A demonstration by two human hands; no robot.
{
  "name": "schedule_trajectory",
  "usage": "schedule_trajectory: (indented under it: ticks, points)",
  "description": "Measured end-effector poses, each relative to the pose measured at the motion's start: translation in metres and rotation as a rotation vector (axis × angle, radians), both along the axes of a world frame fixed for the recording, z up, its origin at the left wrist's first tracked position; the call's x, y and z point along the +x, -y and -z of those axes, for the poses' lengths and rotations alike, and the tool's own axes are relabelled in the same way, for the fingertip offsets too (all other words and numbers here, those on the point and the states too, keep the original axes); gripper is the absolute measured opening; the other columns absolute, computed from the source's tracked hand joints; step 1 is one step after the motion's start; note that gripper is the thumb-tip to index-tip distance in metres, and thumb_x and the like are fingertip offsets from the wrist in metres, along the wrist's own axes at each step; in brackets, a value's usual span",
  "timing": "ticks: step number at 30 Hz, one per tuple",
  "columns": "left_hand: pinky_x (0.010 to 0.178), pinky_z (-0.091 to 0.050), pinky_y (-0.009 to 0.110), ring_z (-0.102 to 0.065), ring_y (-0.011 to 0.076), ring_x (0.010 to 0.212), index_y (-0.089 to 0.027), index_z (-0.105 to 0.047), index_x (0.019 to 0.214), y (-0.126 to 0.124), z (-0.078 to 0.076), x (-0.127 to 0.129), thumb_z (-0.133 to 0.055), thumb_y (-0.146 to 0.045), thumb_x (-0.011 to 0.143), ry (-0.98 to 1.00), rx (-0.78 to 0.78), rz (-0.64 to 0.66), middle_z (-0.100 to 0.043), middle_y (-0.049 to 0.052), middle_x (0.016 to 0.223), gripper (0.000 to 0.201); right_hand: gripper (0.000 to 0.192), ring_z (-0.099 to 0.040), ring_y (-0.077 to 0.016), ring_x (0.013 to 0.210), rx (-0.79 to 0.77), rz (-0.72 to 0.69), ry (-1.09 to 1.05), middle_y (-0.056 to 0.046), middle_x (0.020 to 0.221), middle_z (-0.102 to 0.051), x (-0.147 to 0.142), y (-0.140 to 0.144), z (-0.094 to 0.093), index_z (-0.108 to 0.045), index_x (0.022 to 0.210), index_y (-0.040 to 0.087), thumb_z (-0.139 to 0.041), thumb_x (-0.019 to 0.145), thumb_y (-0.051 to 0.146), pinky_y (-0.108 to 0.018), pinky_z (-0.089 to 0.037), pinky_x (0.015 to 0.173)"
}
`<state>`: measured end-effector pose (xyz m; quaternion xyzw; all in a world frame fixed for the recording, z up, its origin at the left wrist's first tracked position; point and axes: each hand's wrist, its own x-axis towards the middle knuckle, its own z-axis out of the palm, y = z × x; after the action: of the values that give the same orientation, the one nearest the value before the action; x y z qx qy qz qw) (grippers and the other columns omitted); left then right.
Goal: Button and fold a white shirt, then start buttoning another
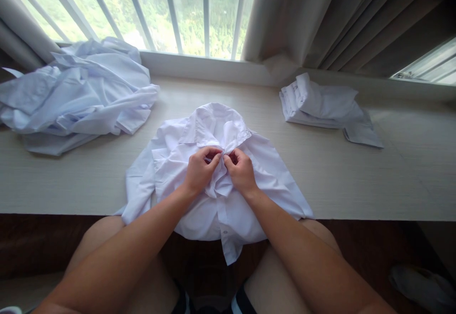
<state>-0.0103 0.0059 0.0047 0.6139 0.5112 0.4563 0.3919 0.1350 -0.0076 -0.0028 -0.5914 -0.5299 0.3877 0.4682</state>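
A white collared shirt (178, 166) lies front side up in the middle of the ledge, its collar toward the window and its hem hanging over the near edge. My left hand (202, 167) pinches the front placket just below the collar. Close against it, my right hand (239, 167) pinches the other side of the placket, the fingertips of both hands nearly touching. Whatever small part sits between the fingertips is hidden. Lower on the placket a button (224, 232) shows.
On the left of the pale ledge (409, 176) is a heap of crumpled white shirts (85, 90). Folded white shirts (320, 102) are stacked at the right. Behind stands a barred window (188, 14) with grey curtains (302, 14). My knees are under the front edge.
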Motion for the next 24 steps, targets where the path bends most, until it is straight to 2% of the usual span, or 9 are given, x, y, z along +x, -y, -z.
schedule_trajectory:
  ticks: [16, 24]
  points:
    - [0.078, -0.055, 0.030, -0.070, 0.0184, 0.085, -0.019, -0.077, 0.093, 0.0023, -0.0007, 0.0035, -0.069, -0.029, 0.089, -0.013, -0.010, -0.048, -0.077, 0.005, 0.095, 0.013, 0.026, -0.053, -0.0135, 0.064, 0.021, -0.029, 0.055, 0.001, 0.068, -0.059, 0.0009, 0.0017, -0.0027, -0.055, 0.073, 0.019, -0.061, 0.087, 0.040, -0.026, -0.041, 0.065]
    - [0.080, -0.055, 0.030, -0.070, 0.0172, 0.082, -0.019, -0.077, 0.092, 0.0007, 0.0008, 0.0025, -0.069, -0.027, 0.088, -0.016, -0.023, -0.059, -0.077, 0.005, 0.094, 0.012, 0.015, -0.058, -0.0147, 0.070, 0.076, -0.077, 0.098, 0.000, 0.075, -0.064, 0.0019, 0.0041, -0.0053, -0.062, 0.081, 0.019, -0.053, 0.088, 0.027, -0.026, -0.044, 0.071]
